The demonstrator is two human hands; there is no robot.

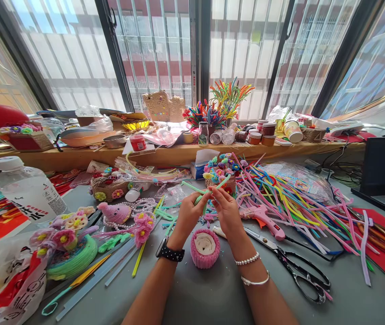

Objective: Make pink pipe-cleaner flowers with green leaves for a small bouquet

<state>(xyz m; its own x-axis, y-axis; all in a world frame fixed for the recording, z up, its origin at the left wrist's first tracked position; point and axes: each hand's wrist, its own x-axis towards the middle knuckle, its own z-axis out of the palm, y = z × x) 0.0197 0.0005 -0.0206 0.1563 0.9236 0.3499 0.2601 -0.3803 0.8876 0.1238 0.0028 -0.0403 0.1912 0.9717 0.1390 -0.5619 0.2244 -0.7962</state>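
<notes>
Both my hands meet above the middle of the table, fingers pinched on light green pipe cleaners. My left hand grips the green stems from the left, and one stem sticks out past it to the upper left. From the right, my right hand pinches the same piece, whose end points to the upper right. Just below the hands stands a small pink ribbed pot with a whitish rolled filling. Black-handled scissors lie beside my right forearm, and a pink glue gun rests behind them.
A heap of coloured pipe cleaners spreads over the right side, near a laptop. On the left are a water bottle, a green flower basket, glue sticks and a plastic bag. Jars line the sill.
</notes>
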